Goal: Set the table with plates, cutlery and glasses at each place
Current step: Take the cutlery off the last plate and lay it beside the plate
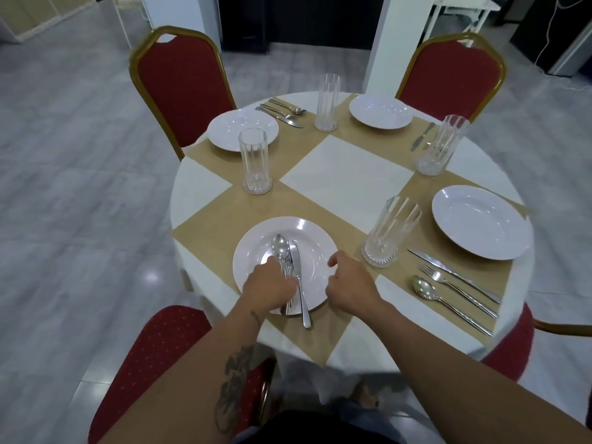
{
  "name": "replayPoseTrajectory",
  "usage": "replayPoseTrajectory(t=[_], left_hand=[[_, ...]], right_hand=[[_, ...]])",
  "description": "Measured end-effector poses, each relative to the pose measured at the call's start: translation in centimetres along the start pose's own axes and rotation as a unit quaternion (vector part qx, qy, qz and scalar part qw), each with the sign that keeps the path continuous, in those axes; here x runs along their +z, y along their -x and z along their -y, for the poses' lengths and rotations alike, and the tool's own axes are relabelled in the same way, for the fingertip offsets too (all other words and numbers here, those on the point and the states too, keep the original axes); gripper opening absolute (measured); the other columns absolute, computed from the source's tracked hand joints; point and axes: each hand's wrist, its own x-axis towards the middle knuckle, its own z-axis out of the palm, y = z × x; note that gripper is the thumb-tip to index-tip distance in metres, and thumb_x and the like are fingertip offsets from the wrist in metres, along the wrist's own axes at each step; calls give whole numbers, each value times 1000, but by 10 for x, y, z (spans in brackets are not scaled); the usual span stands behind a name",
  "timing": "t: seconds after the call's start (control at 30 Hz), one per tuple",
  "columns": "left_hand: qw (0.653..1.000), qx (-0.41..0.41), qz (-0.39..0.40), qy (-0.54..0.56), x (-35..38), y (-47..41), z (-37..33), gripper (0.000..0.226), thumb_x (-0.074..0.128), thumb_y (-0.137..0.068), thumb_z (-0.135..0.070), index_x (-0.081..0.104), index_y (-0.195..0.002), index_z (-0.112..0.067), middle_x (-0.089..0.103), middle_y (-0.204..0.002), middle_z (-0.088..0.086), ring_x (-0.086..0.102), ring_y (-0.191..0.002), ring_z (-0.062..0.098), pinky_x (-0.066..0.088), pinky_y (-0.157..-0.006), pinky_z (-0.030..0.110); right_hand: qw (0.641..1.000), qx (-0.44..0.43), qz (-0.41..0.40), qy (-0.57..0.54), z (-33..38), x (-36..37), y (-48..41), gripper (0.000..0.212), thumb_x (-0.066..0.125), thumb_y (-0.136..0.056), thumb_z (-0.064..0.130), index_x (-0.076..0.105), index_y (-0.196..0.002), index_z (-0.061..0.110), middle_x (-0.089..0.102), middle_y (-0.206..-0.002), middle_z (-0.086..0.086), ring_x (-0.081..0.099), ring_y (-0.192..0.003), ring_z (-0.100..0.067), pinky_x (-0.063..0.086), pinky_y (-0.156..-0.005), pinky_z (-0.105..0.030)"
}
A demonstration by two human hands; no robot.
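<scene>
Although three places look finished, the cutlery (pixel 281 248) lies on the plate (pixel 317 245) at the near edge of the table (pixel 346 168); the left hand (pixel 270 282) curls its fingers round it, and the right hand (pixel 349 280) is loosely curled and empty.

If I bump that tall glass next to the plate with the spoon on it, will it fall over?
Probably. The glass is tall and narrow, so a push near its rim would likely tip it, though the thick base may steady it. It looks round, so once down it might roll.
</scene>
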Motion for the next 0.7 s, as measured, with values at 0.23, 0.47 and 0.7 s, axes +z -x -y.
replayPoseTrajectory(t=[0.23, 0.47, 0.7], left_hand=[[996, -30, -27, 84, 2, -10, -1, 22, 60, -77, -8, 51, -97, -13, 51, -84, 0, 51, -77, 21, 41, -64, 29], [992, -6, -66, 104, -22, -16, 24, 17, 58, -69, -1, 58, -71, -18, 54, -71, 6, 50, -62, 21, 50, -56, 36], [984, -21, -88, 156, -53, -20, 61, 22, 59, -71, -10, 69, -75, -29, 68, -79, -4, 62, -70, 18, 53, -68, 28]], right_hand=[[997, -17, 80, 3, 24, 17, -11, 28, 49, -81, 10, 48, -107, 20, 63, -99, -13, 57, -87, -27, 39, -64, -32], [993, 47, 93, -49, 51, 36, -19, 23, 54, -79, 9, 44, -98, 15, 53, -89, -5, 53, -79, -26, 41, -63, -34], [963, 128, 102, -216, 67, 34, -26, 32, 65, -76, -7, 42, -75, 15, 48, -80, -12, 52, -62, -27, 47, -45, -31]])
